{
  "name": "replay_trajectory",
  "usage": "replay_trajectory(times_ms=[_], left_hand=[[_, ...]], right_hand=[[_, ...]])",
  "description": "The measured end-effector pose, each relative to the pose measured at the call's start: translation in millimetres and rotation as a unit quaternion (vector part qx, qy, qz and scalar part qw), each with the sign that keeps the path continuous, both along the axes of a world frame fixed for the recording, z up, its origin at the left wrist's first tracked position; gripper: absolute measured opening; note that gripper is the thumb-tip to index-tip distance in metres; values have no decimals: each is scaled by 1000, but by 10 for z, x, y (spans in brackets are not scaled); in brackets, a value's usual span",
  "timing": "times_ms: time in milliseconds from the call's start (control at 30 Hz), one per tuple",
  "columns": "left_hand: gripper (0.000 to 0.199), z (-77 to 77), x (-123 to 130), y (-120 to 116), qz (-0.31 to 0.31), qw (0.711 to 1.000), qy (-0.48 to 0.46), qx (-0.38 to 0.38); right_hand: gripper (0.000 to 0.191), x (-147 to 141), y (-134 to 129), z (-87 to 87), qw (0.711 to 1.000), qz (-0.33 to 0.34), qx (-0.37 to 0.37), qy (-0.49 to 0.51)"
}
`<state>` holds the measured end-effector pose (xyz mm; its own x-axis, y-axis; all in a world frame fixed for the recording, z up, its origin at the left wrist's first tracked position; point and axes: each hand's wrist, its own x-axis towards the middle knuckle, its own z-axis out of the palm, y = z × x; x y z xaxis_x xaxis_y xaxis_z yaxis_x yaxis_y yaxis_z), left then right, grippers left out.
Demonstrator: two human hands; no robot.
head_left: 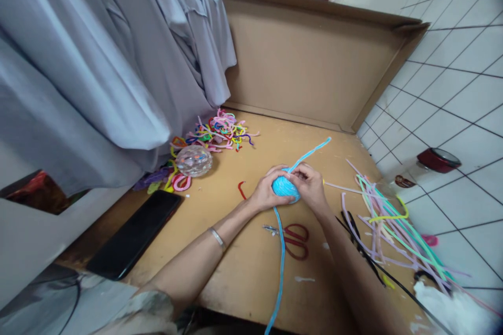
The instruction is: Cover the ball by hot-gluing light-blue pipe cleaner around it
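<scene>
A ball wound from blue pipe cleaner (284,187) is held between both hands just above the table. My left hand (264,192) wraps around its left side, thumb along the bottom. At the upper right of the ball, the fingers of my right hand (309,182) are pinched together by the strand; the exact grip is partly hidden. One blue pipe cleaner end (310,154) sticks up to the right, while a long blue strand (282,267) hangs toward me. Below the ball lie red-handled scissors (297,242), with the strand passing across them.
Loose pastel pipe cleaners (379,220) and a lidded jar (418,170) are at the right. On the left are a black phone (135,233), a clear faceted ball (194,161) and a colourful pipe cleaner heap (222,131). A cardboard panel (306,57) stands behind; grey cloth (149,52) hangs left.
</scene>
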<state>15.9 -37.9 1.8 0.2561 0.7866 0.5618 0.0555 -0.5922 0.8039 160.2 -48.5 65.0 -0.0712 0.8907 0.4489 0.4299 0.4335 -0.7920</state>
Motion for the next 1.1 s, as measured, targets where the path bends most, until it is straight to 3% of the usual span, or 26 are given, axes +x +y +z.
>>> replay_trajectory(times_ms=[267, 467, 700, 1100], left_hand=[[57, 10, 6, 3, 8, 1000, -2, 3], [59, 22, -18, 26, 9, 999, -23, -38], [59, 19, -26, 39, 1, 998, -38, -54], [60, 15, -41, 60, 2, 992, -66, -107]], right_hand=[[19, -20, -31, 12, 997, -17, 16, -71], [26, 137, 49, 22, 991, -13, 61, -119], [40, 199, 67, -36, 967, -37, 9, -251], [35, 179, 139, -162, 986, 29, 24, -164]])
